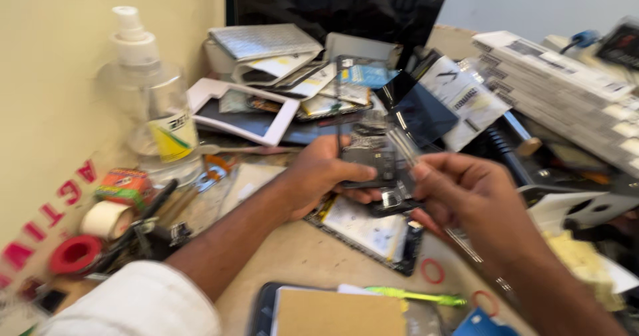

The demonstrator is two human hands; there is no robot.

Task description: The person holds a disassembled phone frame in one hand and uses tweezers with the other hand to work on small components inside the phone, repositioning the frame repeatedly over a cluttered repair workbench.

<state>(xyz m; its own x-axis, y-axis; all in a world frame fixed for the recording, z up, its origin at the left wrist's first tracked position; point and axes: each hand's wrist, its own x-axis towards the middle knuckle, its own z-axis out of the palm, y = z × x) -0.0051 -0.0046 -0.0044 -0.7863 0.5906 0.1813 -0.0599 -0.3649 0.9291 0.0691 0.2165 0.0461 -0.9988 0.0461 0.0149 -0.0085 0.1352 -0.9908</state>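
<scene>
Left hand (319, 173): closed around dark phone body (376, 166), thumb on top.
Right hand (466, 186): fingertips pinching thin metal tool (401, 144) above phone body.

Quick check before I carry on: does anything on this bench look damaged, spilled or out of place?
Nothing looks spilled. An opened phone lies on the table under the hands with its insides exposed. The left hand grips a dark phone part, the right hand pinches metal tweezers. Loose parts are piled behind; blur hides finer damage.
</scene>
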